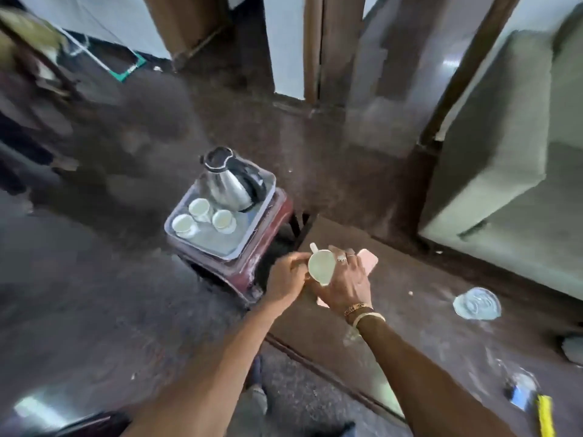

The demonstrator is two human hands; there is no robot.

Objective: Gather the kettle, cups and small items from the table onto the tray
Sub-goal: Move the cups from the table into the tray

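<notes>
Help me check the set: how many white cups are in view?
4. Three cups stand on the tray beside the kettle; the fourth cup is in the right hand. Others may be hidden.

The right hand (347, 287) covers most of the pink phone (369, 259) near the table's (410, 310) far left corner; only the phone's far end and a sliver by the wrist show. The white cup (321, 267) hides fingertips of both hands, so whether the left hand (285, 279) or the right one grips it cannot be told. The tray (220, 246) hides most of the red stool (271, 222). Toward the table's right edge a clear crumpled thing (477, 303) is too blurred to name, and a yellow thing (545, 416) is cut off by the picture's bottom edge
</notes>
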